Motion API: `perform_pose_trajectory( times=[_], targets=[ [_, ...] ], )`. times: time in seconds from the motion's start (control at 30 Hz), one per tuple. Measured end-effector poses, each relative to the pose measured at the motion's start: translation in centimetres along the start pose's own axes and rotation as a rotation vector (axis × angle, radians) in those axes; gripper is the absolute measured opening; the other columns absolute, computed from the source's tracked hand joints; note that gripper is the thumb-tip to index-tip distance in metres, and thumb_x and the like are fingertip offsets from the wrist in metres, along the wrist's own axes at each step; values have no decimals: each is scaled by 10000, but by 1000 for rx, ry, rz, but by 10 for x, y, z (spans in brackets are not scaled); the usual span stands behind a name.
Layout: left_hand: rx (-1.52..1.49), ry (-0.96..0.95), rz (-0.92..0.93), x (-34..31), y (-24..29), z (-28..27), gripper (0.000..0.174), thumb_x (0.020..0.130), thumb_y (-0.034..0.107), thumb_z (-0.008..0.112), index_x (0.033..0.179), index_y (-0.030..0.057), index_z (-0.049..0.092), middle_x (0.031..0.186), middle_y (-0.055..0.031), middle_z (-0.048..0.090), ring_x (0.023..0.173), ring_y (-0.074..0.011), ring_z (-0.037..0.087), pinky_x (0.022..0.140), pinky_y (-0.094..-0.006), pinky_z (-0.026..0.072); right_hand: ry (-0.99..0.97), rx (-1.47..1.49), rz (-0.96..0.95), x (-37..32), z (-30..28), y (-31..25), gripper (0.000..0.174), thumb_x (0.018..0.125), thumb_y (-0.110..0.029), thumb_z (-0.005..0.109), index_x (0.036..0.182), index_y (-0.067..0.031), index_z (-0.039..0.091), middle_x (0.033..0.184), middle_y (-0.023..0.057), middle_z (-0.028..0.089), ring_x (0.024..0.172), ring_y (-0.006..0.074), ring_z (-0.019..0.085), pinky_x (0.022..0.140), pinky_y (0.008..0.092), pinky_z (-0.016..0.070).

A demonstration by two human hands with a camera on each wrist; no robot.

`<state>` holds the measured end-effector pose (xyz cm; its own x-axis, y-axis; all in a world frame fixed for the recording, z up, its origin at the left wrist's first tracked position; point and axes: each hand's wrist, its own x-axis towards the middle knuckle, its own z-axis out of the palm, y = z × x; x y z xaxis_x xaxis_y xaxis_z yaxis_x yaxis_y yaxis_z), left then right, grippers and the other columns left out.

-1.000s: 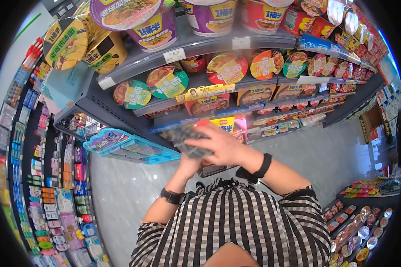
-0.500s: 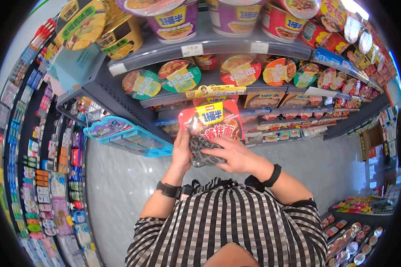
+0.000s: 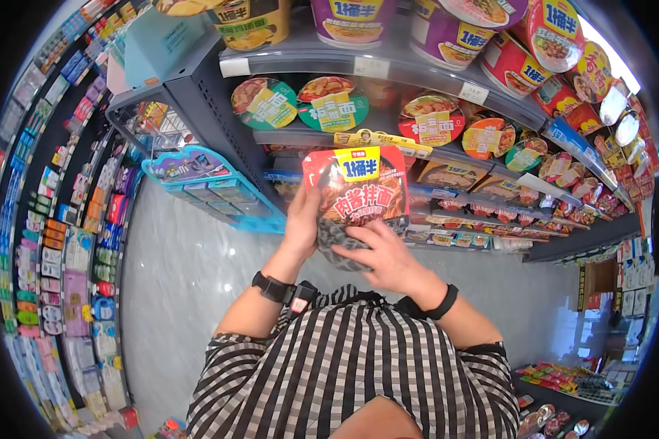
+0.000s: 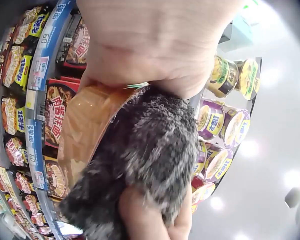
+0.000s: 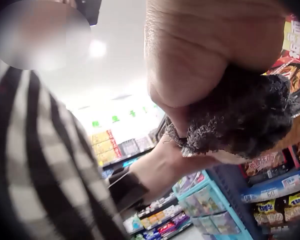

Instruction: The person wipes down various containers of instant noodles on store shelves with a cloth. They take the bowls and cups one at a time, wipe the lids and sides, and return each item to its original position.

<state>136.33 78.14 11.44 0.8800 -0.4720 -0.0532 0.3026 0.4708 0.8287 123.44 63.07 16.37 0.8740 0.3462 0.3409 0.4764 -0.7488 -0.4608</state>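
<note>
In the head view my left hand [image 3: 300, 225] grips the left edge of a red instant noodle pack [image 3: 353, 196], its printed face turned up. My right hand [image 3: 394, 257] holds a fluffy dark grey patterned cloth [image 3: 335, 247] against the pack's lower part. Seen from the left wrist, the cloth [image 4: 155, 135] bunches beside the pack's translucent orange-brown side [image 4: 87, 131], with fingers of the right hand pressed into it. The right wrist view has the right palm [image 5: 210, 55] curled over the cloth [image 5: 240, 117].
Shelves of cup noodles [image 3: 333, 102] rise in front, with large tubs [image 3: 348, 22] on the top ledge. A blue plastic rack [image 3: 212, 194] stands at the left end of the shelving. Another packed shelf [image 3: 66, 241] lines the left, beyond the grey floor [image 3: 176, 293].
The pack, first mostly hidden behind the hands, now shows its front face-up. The right hand and cloth have shifted down onto its lower part. The head view has turned left.
</note>
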Motion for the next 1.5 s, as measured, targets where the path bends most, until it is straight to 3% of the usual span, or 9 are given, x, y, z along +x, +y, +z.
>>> perform_pose_trajectory(
  times=[0.23, 0.4, 0.6, 0.73, 0.87, 1.0, 1.07, 1.27, 1.5],
  targets=[
    [-14, -31, 10, -6, 22, 3, 428, 970, 119, 499, 1372, 21, 389, 1265, -89, 530, 1105, -155, 548, 932, -306, 459, 298, -221, 465, -33, -29, 58, 548, 681, -86, 709, 1211, -164, 594, 1224, 149, 504, 1073, 351, 500, 909, 433, 451],
    [58, -73, -54, -10, -10, 12, 443, 944, 57, 517, 1371, 32, 401, 1280, -72, 533, 1108, -147, 541, 936, -298, 450, 208, -112, 186, 9, -4, 12, 575, 670, -120, 735, 1221, -159, 577, 1232, 170, 494, 1122, 357, 480, 938, 442, 444],
    [95, -123, -48, -22, 3, -5, 343, 963, 90, 501, 1302, 57, 457, 1202, -66, 581, 1035, -150, 592, 879, -315, 505, 496, -352, 491, -13, -34, 67, 499, 730, -125, 680, 1215, -106, 564, 1169, 177, 512, 1070, 371, 504, 912, 437, 450],
    [-112, 109, -185, -20, 9, -44, 370, 955, 188, 538, 1276, 16, 477, 1158, -102, 611, 990, -204, 625, 869, -346, 523, 513, 381, 748, -53, -43, 98, 523, 790, -125, 645, 1294, -48, 529, 1279, 189, 539, 1236, 309, 480, 1026, 366, 363],
    [-375, -124, -279, -12, 1, -75, 440, 977, 336, 481, 1292, 27, 480, 1206, -96, 607, 1078, -238, 600, 948, -377, 474, 615, 725, 674, -41, -44, 69, 531, 794, -116, 637, 1307, -44, 519, 1314, 172, 536, 1295, 293, 429, 1070, 369, 308],
    [-381, -240, -280, -14, 3, -58, 444, 988, 334, 456, 1316, 35, 467, 1260, -96, 577, 1161, -237, 549, 1010, -380, 420, 655, 444, 322, 6, -69, 9, 577, 737, -75, 643, 1299, -30, 522, 1281, 185, 549, 1312, 329, 399, 1121, 405, 211],
    [-394, -231, -304, -13, 2, -55, 442, 991, 330, 450, 1320, 35, 466, 1278, -97, 566, 1176, -232, 538, 1019, -380, 410, 704, 336, 142, 36, -79, -6, 539, 749, -135, 693, 1261, -43, 554, 1200, 190, 532, 1130, 320, 536, 950, 380, 435],
    [-345, 19, -142, 1, -3, -84, 377, 1005, 279, 437, 1281, 29, 496, 1273, -72, 563, 1148, -200, 547, 1007, -367, 423, 301, 351, 144, 25, -66, -22, 542, 725, -150, 693, 1251, -95, 576, 1178, 185, 516, 1029, 348, 547, 909, 392, 448],
    [-361, 62, -172, 9, 5, -87, 322, 1009, 261, 445, 1209, 24, 533, 1201, -40, 585, 1084, -134, 556, 968, -286, 442, 265, 413, -143, 18, -52, -22, 571, 671, -68, 676, 1234, -126, 598, 1167, 162, 552, 1036, 328, 557, 917, 409, 445]
  ],
)
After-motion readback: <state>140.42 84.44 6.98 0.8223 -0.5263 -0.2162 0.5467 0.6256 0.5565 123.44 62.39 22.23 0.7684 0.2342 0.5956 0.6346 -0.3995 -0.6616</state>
